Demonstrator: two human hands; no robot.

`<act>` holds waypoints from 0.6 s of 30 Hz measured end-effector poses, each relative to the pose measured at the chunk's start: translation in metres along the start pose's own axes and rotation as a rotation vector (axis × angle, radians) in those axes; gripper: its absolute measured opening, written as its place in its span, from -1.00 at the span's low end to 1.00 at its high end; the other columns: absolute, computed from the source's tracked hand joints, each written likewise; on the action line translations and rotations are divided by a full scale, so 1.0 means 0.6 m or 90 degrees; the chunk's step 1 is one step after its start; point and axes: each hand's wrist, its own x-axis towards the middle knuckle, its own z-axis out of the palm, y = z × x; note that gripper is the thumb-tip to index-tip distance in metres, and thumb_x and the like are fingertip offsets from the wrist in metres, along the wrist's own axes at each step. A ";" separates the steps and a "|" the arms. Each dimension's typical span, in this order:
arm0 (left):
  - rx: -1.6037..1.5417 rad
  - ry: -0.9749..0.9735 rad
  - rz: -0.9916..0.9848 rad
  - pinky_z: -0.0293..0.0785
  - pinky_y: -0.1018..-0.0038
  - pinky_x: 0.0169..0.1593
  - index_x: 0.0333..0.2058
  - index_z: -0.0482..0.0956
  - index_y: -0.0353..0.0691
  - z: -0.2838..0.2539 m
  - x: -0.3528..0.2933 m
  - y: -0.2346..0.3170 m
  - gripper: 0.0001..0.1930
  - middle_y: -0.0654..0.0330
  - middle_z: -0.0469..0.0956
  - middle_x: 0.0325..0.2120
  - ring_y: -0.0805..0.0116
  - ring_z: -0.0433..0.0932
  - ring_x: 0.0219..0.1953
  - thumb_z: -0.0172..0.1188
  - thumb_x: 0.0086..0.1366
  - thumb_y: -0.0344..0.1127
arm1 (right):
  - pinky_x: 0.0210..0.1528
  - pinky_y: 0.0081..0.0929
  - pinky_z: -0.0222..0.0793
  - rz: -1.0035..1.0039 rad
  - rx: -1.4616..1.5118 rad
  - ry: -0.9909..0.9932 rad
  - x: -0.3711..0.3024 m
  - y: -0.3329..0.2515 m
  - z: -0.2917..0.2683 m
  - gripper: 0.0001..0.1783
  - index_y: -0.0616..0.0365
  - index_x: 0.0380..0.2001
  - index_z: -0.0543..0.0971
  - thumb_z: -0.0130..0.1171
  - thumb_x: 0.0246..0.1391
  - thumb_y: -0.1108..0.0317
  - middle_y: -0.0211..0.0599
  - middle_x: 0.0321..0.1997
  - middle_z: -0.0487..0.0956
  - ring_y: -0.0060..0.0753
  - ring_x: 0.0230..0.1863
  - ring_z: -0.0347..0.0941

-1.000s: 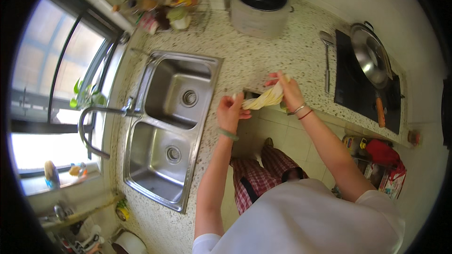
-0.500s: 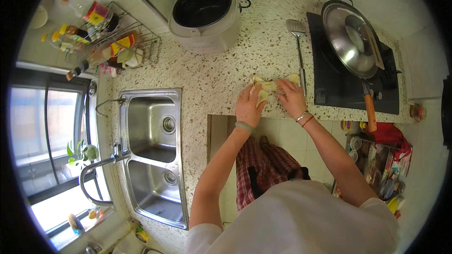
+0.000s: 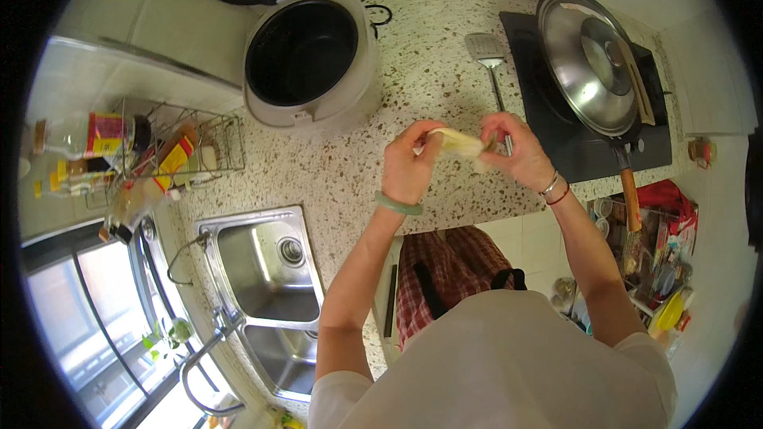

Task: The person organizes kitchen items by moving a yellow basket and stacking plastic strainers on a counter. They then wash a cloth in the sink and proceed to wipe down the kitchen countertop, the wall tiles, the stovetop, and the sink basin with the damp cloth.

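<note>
A pale yellow cloth, bunched and a little blurred, is stretched between my two hands above the speckled counter. My left hand pinches one end of it. The other end is in the fingers of my right hand. Just beyond my right hand a metal spatula lies on the counter, its handle partly hidden behind that hand.
To the far left stands a rice cooker with its lid up. At right, a lidded wok sits on a black cooktop, its wooden handle toward me. A double sink and a wire rack of bottles are at left.
Both hands have lifted the cloth off the counter, where it lay spread beneath them, and gathered it between them. The view has shifted, bringing the rice cooker's raised lid into sight.
</note>
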 end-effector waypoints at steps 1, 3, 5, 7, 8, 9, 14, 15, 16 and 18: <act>-0.020 -0.047 -0.024 0.38 0.68 -0.19 -0.17 0.61 -0.24 0.000 0.008 0.014 -0.83 0.28 0.61 -0.32 0.62 0.45 -0.32 0.14 0.28 -0.46 | -0.09 -0.44 0.33 0.006 -0.039 -0.040 0.009 -0.029 0.002 -0.68 0.10 -0.24 0.51 0.36 -0.09 0.35 -0.42 -0.37 0.53 -0.45 -0.29 0.35; -0.008 -0.127 -0.036 0.38 0.67 -0.19 -0.18 0.61 -0.23 0.004 0.023 0.041 -0.84 0.28 0.61 -0.33 0.61 0.45 -0.32 0.13 0.28 -0.47 | -0.08 -0.39 0.33 -0.082 -0.198 -0.086 0.020 -0.025 0.002 -0.61 0.10 -0.20 0.52 0.39 -0.12 0.27 -0.41 -0.35 0.52 -0.41 -0.27 0.36; 0.057 -0.181 -0.014 0.41 0.65 -0.20 -0.18 0.60 -0.23 0.007 0.035 0.059 -0.84 0.27 0.60 -0.35 0.60 0.47 -0.31 0.12 0.28 -0.49 | -0.08 -0.38 0.33 -0.136 -0.108 0.001 0.032 0.005 0.017 -0.64 0.10 -0.24 0.53 0.39 -0.12 0.30 -0.39 -0.33 0.52 -0.40 -0.26 0.38; 0.085 -0.114 0.072 0.42 0.63 -0.21 -0.18 0.60 -0.23 0.001 0.045 0.069 -0.83 0.25 0.60 -0.37 0.58 0.49 -0.29 0.13 0.26 -0.50 | -0.07 -0.38 0.34 -0.098 0.001 0.044 0.033 0.013 0.015 -0.68 0.10 -0.27 0.53 0.39 -0.13 0.32 -0.38 -0.31 0.53 -0.38 -0.22 0.41; 0.104 -0.078 0.114 0.43 0.62 -0.22 -0.18 0.60 -0.23 -0.005 0.047 0.076 -0.82 0.24 0.60 -0.37 0.57 0.50 -0.28 0.14 0.25 -0.51 | -0.07 -0.37 0.34 -0.034 0.070 0.042 0.030 -0.008 0.005 -0.69 0.10 -0.29 0.53 0.39 -0.13 0.33 -0.37 -0.30 0.53 -0.36 -0.20 0.43; 0.126 -0.062 0.139 0.44 0.61 -0.23 -0.18 0.60 -0.22 -0.014 0.048 0.081 -0.81 0.22 0.60 -0.37 0.54 0.52 -0.27 0.15 0.23 -0.52 | -0.06 -0.37 0.34 0.036 0.135 0.043 0.025 -0.023 -0.003 -0.70 0.10 -0.31 0.53 0.39 -0.13 0.34 -0.36 -0.29 0.54 -0.35 -0.17 0.44; 0.238 -0.102 0.216 0.51 0.37 -0.19 -0.18 0.61 -0.14 -0.047 0.006 0.073 -0.75 0.07 0.60 -0.29 0.13 0.59 -0.25 0.21 0.14 -0.53 | 0.03 -0.33 0.33 -0.053 -0.103 0.049 -0.003 -0.031 -0.012 -0.74 0.12 -0.28 0.55 0.35 -0.08 0.38 -0.31 -0.13 0.57 -0.25 -0.06 0.47; 0.269 -0.164 0.178 0.50 0.28 -0.12 -0.12 0.59 -0.11 -0.054 -0.011 0.069 -0.71 0.05 0.58 -0.18 0.08 0.57 -0.17 0.22 0.14 -0.48 | 0.06 -0.33 0.32 -0.104 -0.152 0.034 -0.015 -0.024 -0.005 -0.74 0.12 -0.26 0.56 0.34 -0.06 0.37 -0.30 -0.10 0.57 -0.23 -0.05 0.47; 0.335 -0.194 0.176 0.48 0.26 -0.07 -0.09 0.58 -0.11 -0.056 -0.028 0.062 -0.69 0.05 0.57 -0.13 0.08 0.56 -0.13 0.23 0.15 -0.45 | 0.05 -0.31 0.31 -0.096 -0.171 0.025 -0.033 -0.013 0.002 -0.73 0.10 -0.23 0.56 0.32 -0.05 0.35 -0.32 -0.08 0.57 -0.23 -0.05 0.46; 0.463 -0.250 0.168 0.45 0.24 0.02 -0.04 0.57 -0.11 -0.057 -0.063 0.036 -0.65 0.05 0.53 -0.05 0.07 0.55 -0.06 0.26 0.16 -0.39 | 0.05 -0.26 0.28 -0.080 -0.211 -0.002 -0.076 0.016 0.022 -0.69 0.04 -0.17 0.57 0.30 -0.03 0.30 -0.37 -0.05 0.56 -0.22 -0.03 0.45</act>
